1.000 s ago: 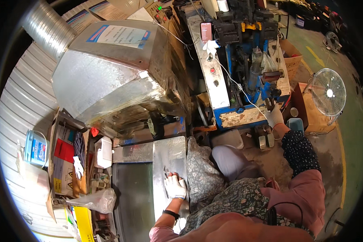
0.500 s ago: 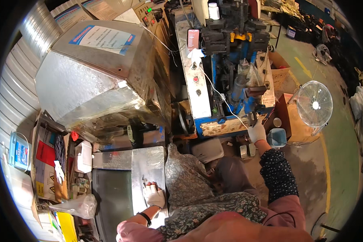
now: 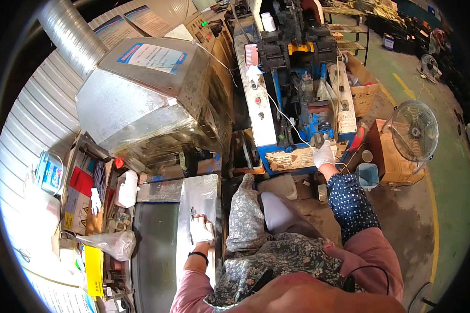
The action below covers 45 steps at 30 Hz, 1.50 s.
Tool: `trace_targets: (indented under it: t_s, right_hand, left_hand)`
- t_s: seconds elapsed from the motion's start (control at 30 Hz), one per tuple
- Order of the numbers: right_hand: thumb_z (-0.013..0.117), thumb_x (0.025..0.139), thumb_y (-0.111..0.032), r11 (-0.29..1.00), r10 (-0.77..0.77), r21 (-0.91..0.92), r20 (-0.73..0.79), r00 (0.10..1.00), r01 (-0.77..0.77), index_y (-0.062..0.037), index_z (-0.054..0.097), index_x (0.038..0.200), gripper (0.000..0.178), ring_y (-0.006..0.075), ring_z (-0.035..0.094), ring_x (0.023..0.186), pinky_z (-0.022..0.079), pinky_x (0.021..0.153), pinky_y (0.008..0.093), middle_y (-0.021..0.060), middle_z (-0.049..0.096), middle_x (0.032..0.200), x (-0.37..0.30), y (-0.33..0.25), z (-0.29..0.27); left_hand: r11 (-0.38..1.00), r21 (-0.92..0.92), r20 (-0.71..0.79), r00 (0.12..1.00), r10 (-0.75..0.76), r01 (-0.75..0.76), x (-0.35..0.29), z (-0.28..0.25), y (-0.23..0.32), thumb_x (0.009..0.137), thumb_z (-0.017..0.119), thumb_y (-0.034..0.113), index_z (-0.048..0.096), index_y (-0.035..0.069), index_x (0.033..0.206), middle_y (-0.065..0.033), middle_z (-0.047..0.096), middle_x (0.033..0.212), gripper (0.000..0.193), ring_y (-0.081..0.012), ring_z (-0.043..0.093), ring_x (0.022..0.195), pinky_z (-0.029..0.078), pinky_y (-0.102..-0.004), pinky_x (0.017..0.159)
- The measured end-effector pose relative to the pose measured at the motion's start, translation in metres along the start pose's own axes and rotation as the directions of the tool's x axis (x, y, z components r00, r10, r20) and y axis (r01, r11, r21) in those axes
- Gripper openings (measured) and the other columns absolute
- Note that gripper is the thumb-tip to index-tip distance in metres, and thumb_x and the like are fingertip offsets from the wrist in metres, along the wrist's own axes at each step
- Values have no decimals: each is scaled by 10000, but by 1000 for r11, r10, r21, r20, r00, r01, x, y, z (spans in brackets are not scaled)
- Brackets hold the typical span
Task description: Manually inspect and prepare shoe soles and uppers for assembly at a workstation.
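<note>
My left hand (image 3: 201, 229), in a white glove, rests on a bright metal plate (image 3: 199, 190) beside a dark belt (image 3: 159, 235). Its fingers are curled around a small, thin, dark item (image 3: 194, 213) that I cannot make out. My right hand (image 3: 324, 155), also gloved, reaches forward to the front of a blue-framed machine (image 3: 277, 151). Its fingers are closed on a dark handle-like part (image 3: 317, 140) there; the glove hides some of the grip. A white cable (image 3: 282, 113) runs down the machine towards this hand.
A large metal hood (image 3: 125, 99) stands at the far left. Right of the machine are a light blue bucket (image 3: 367, 176), a cardboard box (image 3: 389, 156) and a round fan (image 3: 414, 130). A clear plastic bag (image 3: 115, 244) and a yellow box (image 3: 94, 270) lie at the left.
The whole view has shifted. My left hand sits slightly farther up the metal plate, still curled. My right hand remains at the machine's front, closed on the dark part.
</note>
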State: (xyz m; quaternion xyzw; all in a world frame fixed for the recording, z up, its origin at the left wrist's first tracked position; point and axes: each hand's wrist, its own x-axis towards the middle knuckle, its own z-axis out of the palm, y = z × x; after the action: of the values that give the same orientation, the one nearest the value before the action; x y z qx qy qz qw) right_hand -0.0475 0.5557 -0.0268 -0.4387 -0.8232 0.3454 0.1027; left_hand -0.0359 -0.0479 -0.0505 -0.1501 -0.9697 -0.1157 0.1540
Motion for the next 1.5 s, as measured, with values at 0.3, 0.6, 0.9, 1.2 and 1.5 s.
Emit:
trace_targets:
  t_s: [0.3,0.6,0.9,1.2,1.5]
  right_hand:
    - [709,890,-176,997,-58,48,-3,998,58,-5,387,1436,656,460,687,1071,545,923,518,314,688,1151,7,10,10]
    - [715,880,-171,998,-46,46,-15,999,47,1,407,1455,674,457,633,1188,508,1017,488,322,643,1272,0,-1,-2]
    - [716,876,-169,999,-32,23,-43,999,33,-20,415,1454,668,452,677,1095,526,947,506,317,695,1127,-4,0,-1]
    - [806,827,-136,961,-274,-75,-102,956,268,17,495,1430,695,345,605,1274,473,1079,416,207,622,1395,51,41,22]
    - [550,1023,-256,13,-376,-844,493,785,536,-134,464,1535,534,265,715,1083,512,986,422,92,691,1337,91,85,17]
  left_hand:
    - [409,-826,177,867,-466,389,0,21,-12,872,643,202,649,0,1098,-251,651,1155,302,-420,610,1038,485,-504,941]
    - [999,-18,-132,990,-48,45,-8,7,-4,864,588,150,666,19,861,-253,684,936,152,-464,637,876,504,-548,819]
    - [998,-43,-34,998,-44,42,-2,0,-10,862,628,163,666,21,974,-239,678,1032,185,-441,627,952,496,-540,868]
    - [949,-237,37,978,-203,206,-83,-23,-16,840,676,195,693,83,1079,-204,651,1300,265,-456,544,1236,420,-543,1077]
    - [385,199,-362,433,-825,901,-305,-165,-103,814,655,255,602,31,1298,-261,569,1371,536,-447,546,1261,344,-552,1174]
